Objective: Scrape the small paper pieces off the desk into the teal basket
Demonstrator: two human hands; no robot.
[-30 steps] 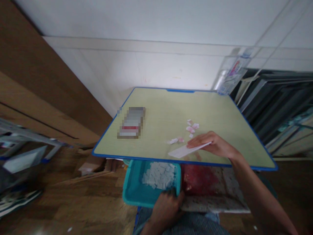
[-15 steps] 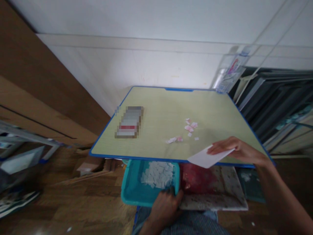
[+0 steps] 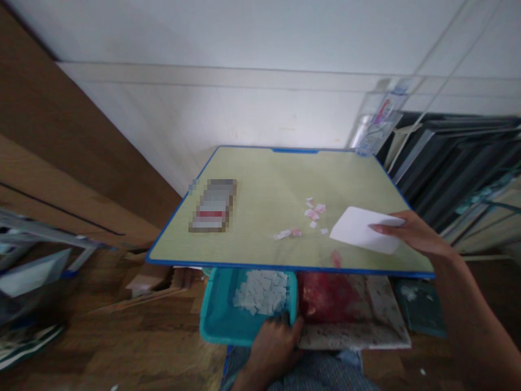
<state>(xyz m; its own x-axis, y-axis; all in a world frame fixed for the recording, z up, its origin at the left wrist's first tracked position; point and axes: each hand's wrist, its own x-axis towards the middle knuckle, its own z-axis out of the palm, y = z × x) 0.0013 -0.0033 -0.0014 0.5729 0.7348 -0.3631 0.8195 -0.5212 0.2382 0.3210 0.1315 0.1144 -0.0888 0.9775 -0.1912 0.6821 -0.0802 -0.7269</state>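
My right hand pinches a white sheet of stiff paper by its right side, above the right part of the small table. To the left of the sheet lie several small pink and white paper pieces, with a few white scraps nearer the front edge. A blurred reddish patch shows just below the sheet. My left hand is closed at the front right corner of a teal basin, its fingers partly hidden by the rim. Inside the basin is a heap of small white pieces.
A pixelated oblong object lies on the table's left side. A clear plastic bottle stands at the back right corner. Beside the basin is a stained tray with red material. Dark panels lean at the right.
My right hand has moved up and away from the front edge with the white sheet, turning its face more toward me. The reddish patch now shows. My left hand has stayed at the basin.
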